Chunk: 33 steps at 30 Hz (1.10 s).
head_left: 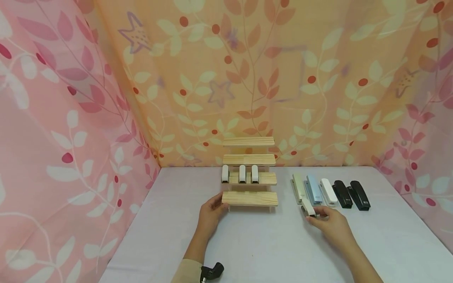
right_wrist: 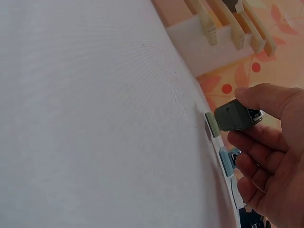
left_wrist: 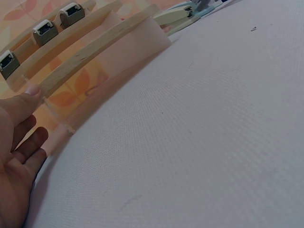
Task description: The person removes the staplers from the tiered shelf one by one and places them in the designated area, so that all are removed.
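Head view: right hand [head_left: 332,226] pinches small white stapler [head_left: 308,208] thumb-to-fingers, gap only stapler-wide, at near end of pale-green stapler [head_left: 299,186], blue stapler [head_left: 313,190] beside. Left hand [head_left: 210,216] pinches left end of wooden rack's lowest board [head_left: 249,199]; three white staplers [head_left: 242,173] on second board [head_left: 267,179].

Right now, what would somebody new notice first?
Probably the stepped wooden rack in the middle, with three small white staplers on its second-lowest shelf. To its right, five bigger staplers lie in a row: green, blue, white and two black. The right hand holds another small stapler by the green one; the left hand touches the rack's left end.
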### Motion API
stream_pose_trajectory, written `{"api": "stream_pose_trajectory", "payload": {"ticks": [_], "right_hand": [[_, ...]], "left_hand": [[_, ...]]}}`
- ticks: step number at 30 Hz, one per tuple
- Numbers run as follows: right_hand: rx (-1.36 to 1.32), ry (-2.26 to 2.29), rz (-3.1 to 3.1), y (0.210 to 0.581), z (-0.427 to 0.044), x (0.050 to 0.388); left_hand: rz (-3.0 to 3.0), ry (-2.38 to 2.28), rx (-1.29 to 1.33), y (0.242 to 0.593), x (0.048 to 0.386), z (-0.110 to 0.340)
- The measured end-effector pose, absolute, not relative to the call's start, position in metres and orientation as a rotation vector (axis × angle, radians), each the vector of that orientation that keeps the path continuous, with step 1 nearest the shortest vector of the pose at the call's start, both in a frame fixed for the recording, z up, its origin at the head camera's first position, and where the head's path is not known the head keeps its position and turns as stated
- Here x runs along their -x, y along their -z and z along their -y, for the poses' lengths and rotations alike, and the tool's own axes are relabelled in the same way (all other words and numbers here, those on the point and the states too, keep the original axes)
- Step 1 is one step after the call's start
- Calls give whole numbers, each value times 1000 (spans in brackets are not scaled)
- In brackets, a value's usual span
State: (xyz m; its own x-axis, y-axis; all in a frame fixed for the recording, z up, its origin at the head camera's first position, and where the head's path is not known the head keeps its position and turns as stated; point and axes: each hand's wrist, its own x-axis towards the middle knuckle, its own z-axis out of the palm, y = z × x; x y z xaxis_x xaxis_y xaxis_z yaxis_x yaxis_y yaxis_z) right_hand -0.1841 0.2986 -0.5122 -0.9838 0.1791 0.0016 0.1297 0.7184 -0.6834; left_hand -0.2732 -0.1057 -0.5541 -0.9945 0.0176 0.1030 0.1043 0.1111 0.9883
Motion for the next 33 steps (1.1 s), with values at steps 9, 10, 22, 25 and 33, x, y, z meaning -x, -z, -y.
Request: {"api": "stream_pose_trajectory", "payload": {"ticks": [9,10,22,25,33], "right_hand": [[261,-1114,2848,520,-300,186],[260,-1113,2848,521,-300,186],[265,-1100,2861,525,-300,187],[261,-1084,2871,526,-299,188],[181,-1030,2874,526,-297,187]], "left_hand": [[2276,2063,132,553,272,106],[2277,2061,134,553,272,106],[2290,2038,140,554,273,105],[2300,2032,134,554,273,106],[2297,2022,147,554,272,106]]}}
